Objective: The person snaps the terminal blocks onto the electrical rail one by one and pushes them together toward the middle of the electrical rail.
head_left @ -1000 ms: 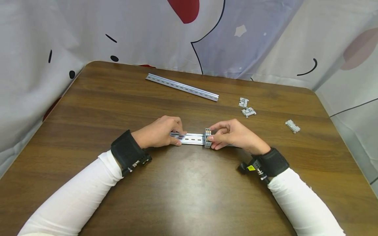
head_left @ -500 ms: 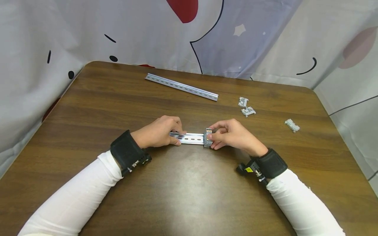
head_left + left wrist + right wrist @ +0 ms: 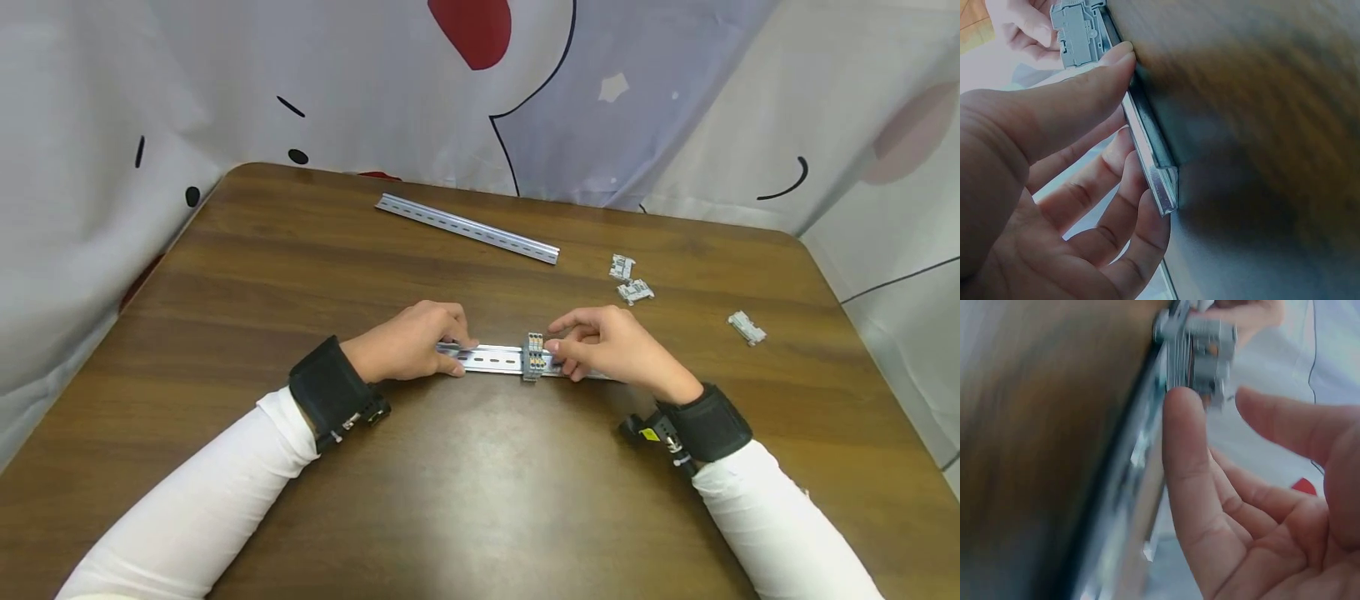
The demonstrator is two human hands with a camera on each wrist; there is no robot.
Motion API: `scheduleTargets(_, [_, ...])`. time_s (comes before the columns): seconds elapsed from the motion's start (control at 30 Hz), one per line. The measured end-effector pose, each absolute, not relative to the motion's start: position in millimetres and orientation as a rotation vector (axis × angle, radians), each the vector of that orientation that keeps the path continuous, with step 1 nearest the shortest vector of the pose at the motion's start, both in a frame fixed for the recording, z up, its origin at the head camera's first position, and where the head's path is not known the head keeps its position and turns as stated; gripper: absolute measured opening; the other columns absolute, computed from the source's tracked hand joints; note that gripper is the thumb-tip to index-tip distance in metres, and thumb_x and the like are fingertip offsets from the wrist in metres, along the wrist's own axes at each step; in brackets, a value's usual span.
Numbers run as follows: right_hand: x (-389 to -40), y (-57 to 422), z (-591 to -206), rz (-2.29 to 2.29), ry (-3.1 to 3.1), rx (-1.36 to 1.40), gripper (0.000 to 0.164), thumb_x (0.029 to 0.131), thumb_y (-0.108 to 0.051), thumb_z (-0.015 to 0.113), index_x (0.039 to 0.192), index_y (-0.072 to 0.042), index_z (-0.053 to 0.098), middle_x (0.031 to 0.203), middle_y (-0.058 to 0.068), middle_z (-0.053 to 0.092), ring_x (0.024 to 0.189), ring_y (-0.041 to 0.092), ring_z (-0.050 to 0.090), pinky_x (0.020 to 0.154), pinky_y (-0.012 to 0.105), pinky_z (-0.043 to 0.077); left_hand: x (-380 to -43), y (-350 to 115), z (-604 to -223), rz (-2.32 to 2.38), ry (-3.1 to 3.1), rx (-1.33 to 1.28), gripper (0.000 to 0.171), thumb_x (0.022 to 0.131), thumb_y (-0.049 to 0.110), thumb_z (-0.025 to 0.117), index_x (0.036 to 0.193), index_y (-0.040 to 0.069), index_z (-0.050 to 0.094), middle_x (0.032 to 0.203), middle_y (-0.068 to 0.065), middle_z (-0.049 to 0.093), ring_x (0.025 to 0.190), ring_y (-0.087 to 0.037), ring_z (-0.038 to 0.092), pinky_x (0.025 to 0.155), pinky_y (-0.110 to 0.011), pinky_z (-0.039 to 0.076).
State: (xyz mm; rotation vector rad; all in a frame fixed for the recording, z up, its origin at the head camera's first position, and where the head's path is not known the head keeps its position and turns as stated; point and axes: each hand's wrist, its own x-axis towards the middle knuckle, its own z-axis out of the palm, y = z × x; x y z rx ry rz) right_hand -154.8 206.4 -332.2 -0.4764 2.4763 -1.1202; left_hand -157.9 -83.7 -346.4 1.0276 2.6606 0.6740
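Observation:
A slotted metal DIN rail (image 3: 497, 359) lies crosswise in front of me in the head view. My left hand (image 3: 416, 342) grips its left part, thumb along the near edge and fingers at the far edge. Grey terminal blocks (image 3: 533, 358) with orange marks stand side by side on the rail, to the right of that hand. Just right of them is my right hand (image 3: 607, 342), thumb and forefinger spread apart. In the right wrist view, one fingertip is right by the blocks (image 3: 1210, 359). The left wrist view shows the blocks' flat side (image 3: 1079, 34) beyond my thumb.
Another, longer-looking DIN rail (image 3: 468, 227) lies slanted toward the back of the brown wooden table (image 3: 300, 250). Two loose pale terminal blocks (image 3: 622, 267) lie close together at back right, and one more block (image 3: 747, 327) is farther right. A patterned cloth (image 3: 360, 92) hangs behind.
My right hand has loosened from the terminal blocks and shifted right, its fingers spreading. The blocks stay on the rail, now more exposed. My left hand keeps its grip; the head view has tilted slightly.

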Motion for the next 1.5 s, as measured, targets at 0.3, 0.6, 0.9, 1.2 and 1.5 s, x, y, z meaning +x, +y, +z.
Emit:
scheduleTargets(0.3, [-146.0, 250.5, -343.2, -0.6, 2.914, -0.868, 0.042, 0.075, -0.015, 0.085, 0.113, -0.003, 0.072, 0.098, 0.011, 0.071, 0.088, 0.024, 0.067, 0.075, 0.04, 0.054, -155.6, -84.6, -352.9, 0.601, 2.684, 1.015, 0.041, 0.081, 0.021, 0.081, 0.12, 0.012, 0.073, 0.105, -0.006, 0.066, 0.094, -0.022, 0.061, 0.082, -0.035, 0.051])
scheduleTargets(0.6, [-143.1, 264.0, -357.9, -0.538, 2.884, -1.033, 0.039, 0.076, -0.01, 0.084, 0.113, -0.007, 0.075, 0.097, 0.007, 0.071, 0.088, 0.021, 0.067, 0.071, 0.038, 0.053, -152.3, -107.5, -350.6, 0.509, 2.743, 1.035, 0.037, 0.08, 0.02, 0.082, 0.116, 0.011, 0.075, 0.1, -0.006, 0.067, 0.091, -0.02, 0.064, 0.078, -0.032, 0.054])
scheduleTargets(0.9, [-176.3, 236.2, -360.7, -0.581, 2.858, -1.095, 0.036, 0.075, -0.011, 0.084, 0.11, -0.004, 0.077, 0.095, 0.009, 0.071, 0.081, 0.022, 0.065, 0.068, 0.038, 0.052, -176.6, -134.1, -351.7, 0.521, 2.799, 0.966, 0.037, 0.079, 0.017, 0.082, 0.115, 0.01, 0.075, 0.101, -0.01, 0.067, 0.093, -0.025, 0.065, 0.077, -0.036, 0.053])
scheduleTargets(1.2, [-228.8, 213.5, -359.5, -0.62, 2.852, -0.961, 0.035, 0.077, -0.013, 0.084, 0.11, -0.005, 0.077, 0.097, 0.013, 0.072, 0.082, 0.025, 0.064, 0.067, 0.029, 0.046, -222.8, -155.0, -363.9, 0.63, 2.843, 0.854, 0.038, 0.08, 0.014, 0.081, 0.118, 0.009, 0.074, 0.107, -0.013, 0.069, 0.097, -0.028, 0.064, 0.08, -0.04, 0.052])
scheduleTargets(1.5, [-246.6, 209.6, -353.8, -0.61, 2.863, -0.768, 0.038, 0.078, -0.017, 0.083, 0.114, -0.011, 0.076, 0.109, 0.011, 0.073, 0.096, 0.026, 0.065, 0.074, 0.034, 0.048, -251.0, -154.0, -358.4, 0.621, 2.881, 0.799, 0.038, 0.078, 0.011, 0.083, 0.115, 0.007, 0.075, 0.109, -0.014, 0.071, 0.102, -0.03, 0.061, 0.088, -0.043, 0.049])
